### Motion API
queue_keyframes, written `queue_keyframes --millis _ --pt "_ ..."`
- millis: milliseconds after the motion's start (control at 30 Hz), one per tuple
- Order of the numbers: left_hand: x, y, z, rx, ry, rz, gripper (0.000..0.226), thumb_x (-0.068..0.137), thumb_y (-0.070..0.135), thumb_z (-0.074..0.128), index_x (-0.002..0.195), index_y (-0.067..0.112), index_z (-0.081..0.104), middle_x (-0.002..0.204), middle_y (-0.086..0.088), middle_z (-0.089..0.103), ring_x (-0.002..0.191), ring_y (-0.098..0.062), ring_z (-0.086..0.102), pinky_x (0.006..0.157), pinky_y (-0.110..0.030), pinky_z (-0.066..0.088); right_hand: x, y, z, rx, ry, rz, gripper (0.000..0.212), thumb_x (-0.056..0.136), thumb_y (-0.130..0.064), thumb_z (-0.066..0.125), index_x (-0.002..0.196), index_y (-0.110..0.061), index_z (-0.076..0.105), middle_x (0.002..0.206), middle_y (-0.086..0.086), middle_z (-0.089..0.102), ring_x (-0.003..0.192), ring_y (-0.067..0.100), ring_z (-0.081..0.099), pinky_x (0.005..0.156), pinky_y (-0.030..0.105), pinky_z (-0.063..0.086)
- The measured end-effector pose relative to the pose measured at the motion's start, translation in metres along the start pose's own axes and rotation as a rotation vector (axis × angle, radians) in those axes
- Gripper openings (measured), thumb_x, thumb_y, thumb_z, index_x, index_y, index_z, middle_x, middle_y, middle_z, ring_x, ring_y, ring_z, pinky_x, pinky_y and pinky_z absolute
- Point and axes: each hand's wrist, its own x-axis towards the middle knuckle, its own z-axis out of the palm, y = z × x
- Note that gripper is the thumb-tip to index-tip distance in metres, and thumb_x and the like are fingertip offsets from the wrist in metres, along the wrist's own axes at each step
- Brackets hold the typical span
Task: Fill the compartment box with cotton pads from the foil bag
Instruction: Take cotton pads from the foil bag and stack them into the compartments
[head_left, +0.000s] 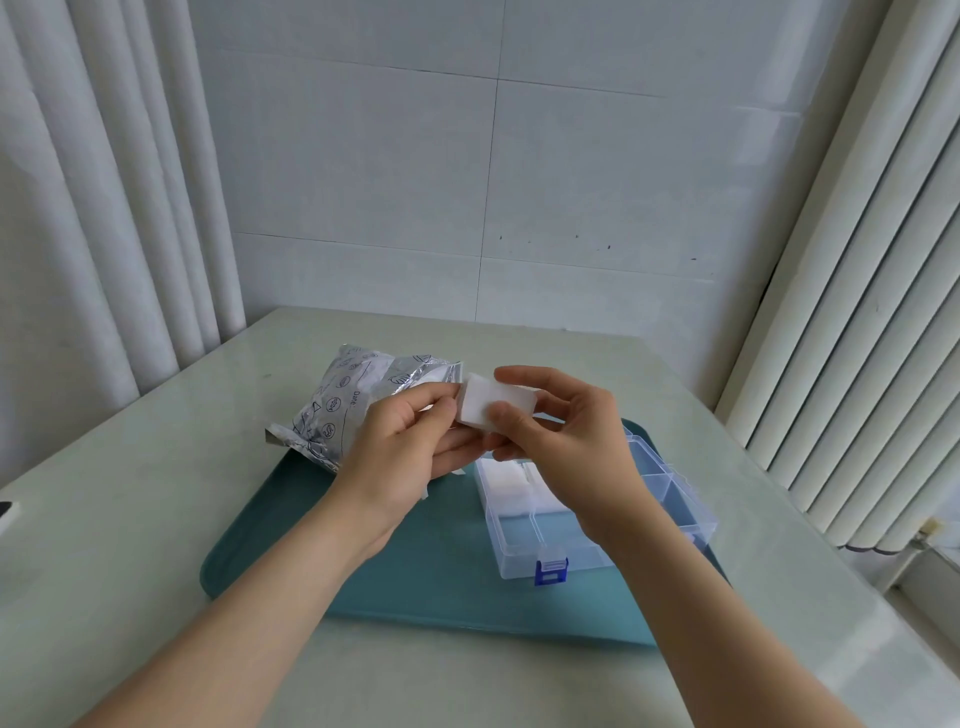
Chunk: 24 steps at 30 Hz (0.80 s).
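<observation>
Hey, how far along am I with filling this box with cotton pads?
Done: white pads already sit in a far compartment of the compartment box. In hand: the left hand and right hand pinch a stack of pads above the box. Left: the near compartment and the right-side ones look empty.

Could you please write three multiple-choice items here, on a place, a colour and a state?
1. Where does the compartment box stand? A on the teal tray B on the floor C on a chair
2. What colour is the box's latch? A red B blue C yellow
3. How is the stack of cotton pads? A lying in the box B gripped by both hands C lying on the tray
Answers: 1 A, tray surrounds it; 2 B, plainly blue; 3 B, left hand and right hand pinch it.
</observation>
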Motion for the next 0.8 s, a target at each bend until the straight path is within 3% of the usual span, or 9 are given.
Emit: queue_keyframes --millis 167,233,300,367,467,600,667,733,800 --pt "-0.001 0.000 0.001 0.018 -0.021 0.036 0.023 0.110 0.016 0.053 0.122 0.001 0.067 0.109 -0.018 0.080 0.105 -0.032 0.078 0.099 -0.035 0.060 0.001 0.006 0.005 -0.142 0.011 -0.016 0.031 0.096 -0.015 0.077 0.126 -0.019 0.073 0.108 0.004 0.078 0.077 0.022 0.080 0.082 0.040 0.065" --pt "0.000 -0.003 0.001 0.056 -0.024 0.061 0.019 0.109 0.010 0.055 0.122 0.003 0.068 0.108 -0.017 0.080 0.104 -0.032 0.078 0.097 -0.034 0.061 0.001 0.009 0.009 -0.262 0.040 -0.063 0.031 0.096 -0.022 0.077 0.127 -0.021 0.073 0.120 -0.005 0.071 0.074 0.019 0.079 0.079 0.040 0.065" --pt "0.001 -0.006 0.000 0.073 -0.023 0.065 0.020 0.109 0.007 0.054 0.124 0.005 0.067 0.109 -0.015 0.080 0.106 -0.031 0.078 0.098 -0.035 0.061 0.001 0.011 0.011 -0.400 0.069 -0.140 0.026 0.097 -0.026 0.075 0.123 -0.023 0.075 0.120 -0.014 0.066 0.067 0.015 0.074 0.072 0.031 0.061" --pt "0.002 -0.007 0.000 0.100 -0.015 0.075 0.020 0.109 0.008 0.054 0.124 0.008 0.068 0.108 -0.014 0.080 0.107 -0.028 0.077 0.097 -0.034 0.061 0.002 0.013 0.010 -0.587 0.091 -0.230 0.020 0.098 -0.031 0.073 0.116 -0.027 0.079 0.112 -0.019 0.065 0.068 0.005 0.067 0.067 0.013 0.049" --pt "0.000 -0.007 0.001 0.178 -0.026 0.106 0.018 0.110 0.012 0.055 0.119 0.012 0.070 0.103 -0.011 0.081 0.103 -0.024 0.078 0.094 -0.032 0.062 0.003 0.012 0.006 -0.781 0.061 -0.273 0.018 0.100 -0.038 0.068 0.115 -0.034 0.078 0.110 -0.017 0.067 0.080 0.001 0.056 0.072 0.007 0.036" --pt "0.000 -0.011 0.002 0.294 -0.003 0.132 0.020 0.108 0.015 0.059 0.125 0.012 0.067 0.107 -0.004 0.081 0.101 -0.020 0.079 0.096 -0.036 0.062 0.006 0.004 -0.003 -0.684 0.047 -0.225 0.011 0.097 -0.030 0.071 0.099 -0.026 0.081 0.092 -0.017 0.076 0.083 -0.004 0.062 0.079 0.007 0.040" --pt "0.001 -0.015 0.001 0.443 0.042 0.201 0.023 0.105 0.014 0.063 0.128 0.017 0.065 0.112 0.003 0.079 0.102 -0.013 0.077 0.097 -0.037 0.061 0.011 0.003 -0.011 -0.509 0.082 -0.112 0.011 0.097 -0.024 0.072 0.094 -0.022 0.082 0.080 -0.014 0.077 0.074 -0.001 0.068 0.072 0.020 0.052" --pt "-0.002 -0.020 0.001 0.658 0.040 0.306 0.029 0.103 0.015 0.065 0.132 0.021 0.063 0.123 0.011 0.073 0.112 -0.001 0.070 0.099 -0.028 0.058 0.014 0.004 -0.022 -0.444 0.163 -0.006 0.011 0.097 -0.021 0.070 0.094 -0.022 0.080 0.072 -0.011 0.075 0.058 0.000 0.060 0.057 0.023 0.048" --pt "-0.008 -0.023 0.005 0.843 -0.024 0.381 0.033 0.103 0.022 0.065 0.136 0.025 0.061 0.133 0.018 0.065 0.121 0.007 0.059 0.100 -0.011 0.048 0.015 0.006 -0.030 -0.429 0.218 0.090 0.012 0.098 -0.019 0.067 0.104 -0.023 0.076 0.075 -0.007 0.075 0.052 0.004 0.057 0.049 0.020 0.041"
